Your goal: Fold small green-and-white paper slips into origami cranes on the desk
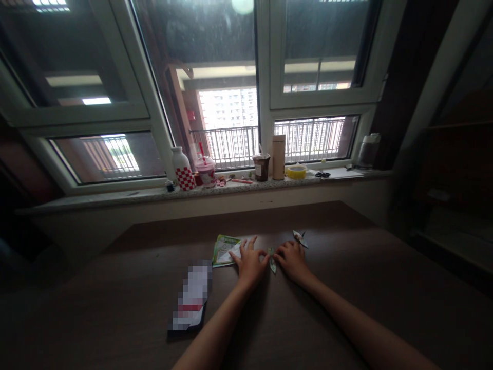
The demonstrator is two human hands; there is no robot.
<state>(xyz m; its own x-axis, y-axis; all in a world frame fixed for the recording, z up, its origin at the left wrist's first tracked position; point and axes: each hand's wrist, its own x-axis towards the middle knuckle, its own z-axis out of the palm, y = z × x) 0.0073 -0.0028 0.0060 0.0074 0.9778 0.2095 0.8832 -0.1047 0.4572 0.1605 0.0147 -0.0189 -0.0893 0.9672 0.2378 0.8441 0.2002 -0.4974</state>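
Both my hands rest near the middle of a dark brown table (pixel 346 288). My left hand (pixel 249 261) lies flat with fingers spread, partly over a green and white paper sheet (pixel 223 249). Its thumb reaches towards a small folded green paper piece (pixel 272 259) between the hands. My right hand (pixel 292 258) has its fingers curled down beside that piece, touching or pinching it; I cannot see the grip clearly. A second small folded paper piece (pixel 300 238) lies just beyond my right hand.
A phone-like flat object (pixel 190 302) lies left of my left forearm. On the windowsill (pixel 115 195) stand a checked bottle (pixel 183 169), a pink drink cup (pixel 205 171), a dark cup (pixel 261 167), a tall tumbler (pixel 278 156), a yellow tape roll (pixel 296 171) and a jar (pixel 368 150).
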